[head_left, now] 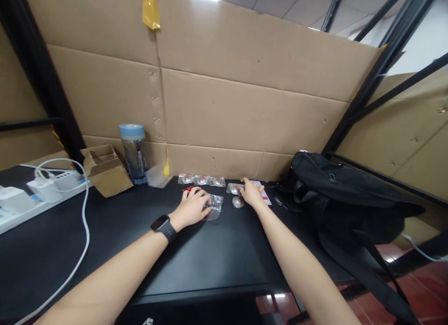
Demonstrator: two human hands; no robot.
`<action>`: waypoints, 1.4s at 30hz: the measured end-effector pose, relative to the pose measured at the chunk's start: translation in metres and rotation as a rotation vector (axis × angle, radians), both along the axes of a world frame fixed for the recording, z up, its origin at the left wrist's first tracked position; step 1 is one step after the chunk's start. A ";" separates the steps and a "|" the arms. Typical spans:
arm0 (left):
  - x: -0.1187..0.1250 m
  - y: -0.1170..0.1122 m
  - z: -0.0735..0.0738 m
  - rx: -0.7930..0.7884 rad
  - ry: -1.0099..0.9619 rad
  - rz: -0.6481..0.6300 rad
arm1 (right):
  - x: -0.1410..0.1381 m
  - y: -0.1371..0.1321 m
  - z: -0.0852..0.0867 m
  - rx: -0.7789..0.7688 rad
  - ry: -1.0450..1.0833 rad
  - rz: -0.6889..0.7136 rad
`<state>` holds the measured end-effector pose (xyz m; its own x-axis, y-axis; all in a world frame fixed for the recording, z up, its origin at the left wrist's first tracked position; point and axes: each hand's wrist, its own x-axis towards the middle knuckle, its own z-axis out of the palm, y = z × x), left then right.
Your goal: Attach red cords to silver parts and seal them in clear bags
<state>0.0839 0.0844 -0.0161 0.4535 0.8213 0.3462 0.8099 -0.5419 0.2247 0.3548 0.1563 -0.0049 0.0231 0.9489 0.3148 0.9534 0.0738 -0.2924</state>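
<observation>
My left hand (192,207), with a black watch on the wrist, lies with curled fingers on a clear plastic bag (214,206) on the black table (210,250). A small red item (188,189) shows just behind its fingers. My right hand (251,192) rests on a small clear packet (233,189) beside a white card with a red stripe (264,196). A round silvery piece (238,202) lies loose on the table just left of the right wrist. A row of three small clear packets (202,180) with silver and red contents sits behind both hands.
A black backpack (336,194) fills the right of the table. At the back left stand a blue-lidded bottle (135,152) and an open cardboard box (105,169). A white power strip with chargers and a cable (42,187) lies far left. Cardboard walls enclose the back.
</observation>
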 end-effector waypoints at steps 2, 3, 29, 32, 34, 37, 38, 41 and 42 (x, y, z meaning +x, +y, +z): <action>0.000 0.000 0.000 0.018 0.008 -0.002 | 0.000 -0.002 0.001 0.063 -0.102 0.038; 0.000 -0.001 0.000 0.030 0.011 -0.004 | 0.000 -0.003 0.002 0.075 -0.143 0.093; 0.011 -0.014 0.014 -0.027 0.022 -0.272 | 0.024 -0.017 0.018 -0.287 0.045 0.595; 0.008 -0.011 0.019 0.040 -0.016 -0.212 | 0.022 -0.018 0.018 -0.285 0.058 0.586; -0.001 -0.004 0.024 0.098 -0.038 -0.097 | 0.021 -0.019 0.019 -0.275 0.072 0.584; -0.024 0.009 0.028 0.162 -0.004 0.121 | 0.022 -0.021 0.022 -0.259 0.102 0.569; -0.032 0.013 0.028 0.169 0.021 0.184 | 0.022 -0.021 0.023 -0.248 0.117 0.556; -0.050 0.025 0.023 0.152 0.082 0.310 | 0.022 -0.022 0.026 -0.173 0.150 0.511; -0.053 0.027 0.021 0.133 0.093 0.329 | 0.021 -0.023 0.027 -0.142 0.154 0.501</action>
<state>0.0308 0.1115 0.0052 0.2070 0.8790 0.4295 0.9593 -0.2685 0.0871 0.3756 0.1332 0.0223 -0.4069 0.8886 0.2115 0.7571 0.4577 -0.4663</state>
